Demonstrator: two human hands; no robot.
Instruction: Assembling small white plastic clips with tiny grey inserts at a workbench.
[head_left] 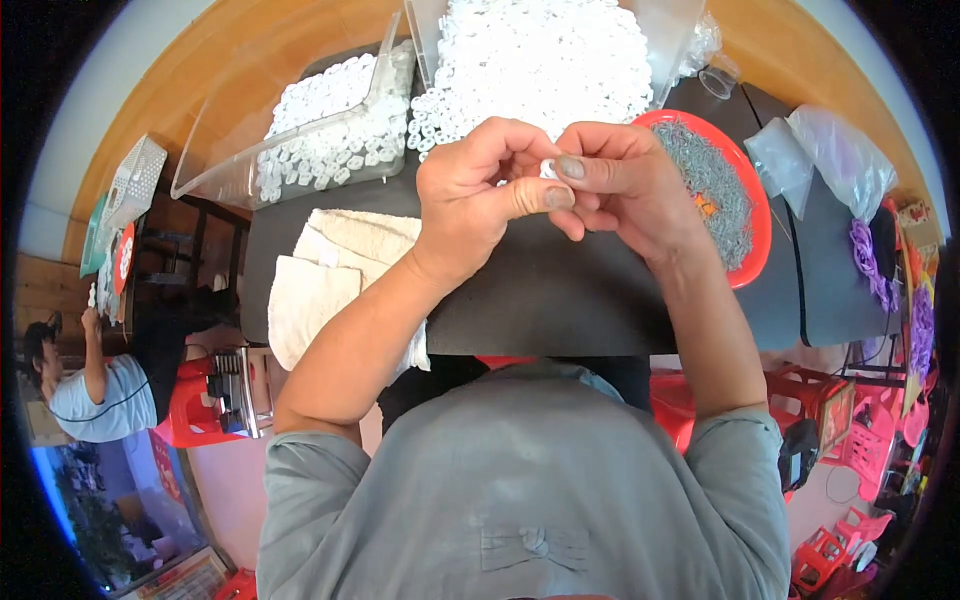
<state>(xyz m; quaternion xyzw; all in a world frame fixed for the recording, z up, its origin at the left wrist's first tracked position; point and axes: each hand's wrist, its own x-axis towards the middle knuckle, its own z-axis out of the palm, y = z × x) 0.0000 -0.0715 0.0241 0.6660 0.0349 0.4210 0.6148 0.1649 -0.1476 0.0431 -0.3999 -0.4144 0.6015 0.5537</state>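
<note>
Above the dark table, a small white plastic piece (pixel 548 169) is pinched between the thumbs and fingers of both hands. My left hand (pixel 475 190) is closed on it from the left, the thumb pointing right. My right hand (pixel 630 185) closes on it from the other side, thumb tip against the piece. Much of the piece is hidden by the fingers. Just beyond the hands is a heap of similar small white pieces (pixel 545 70) in a clear bin. Beside my right hand stands a red basin (pixel 762 215) full of thin grey metal pieces, with some orange bits among them.
At the far left, a clear plastic bin (pixel 215 170) holds more white pieces. A folded cream towel (pixel 315 300) lies near the table's left edge. Plastic bags (pixel 840 150) and purple cord (pixel 872 265) are at the right. Another person (pixel 110 395) works at the left, by red stools (pixel 195 405).
</note>
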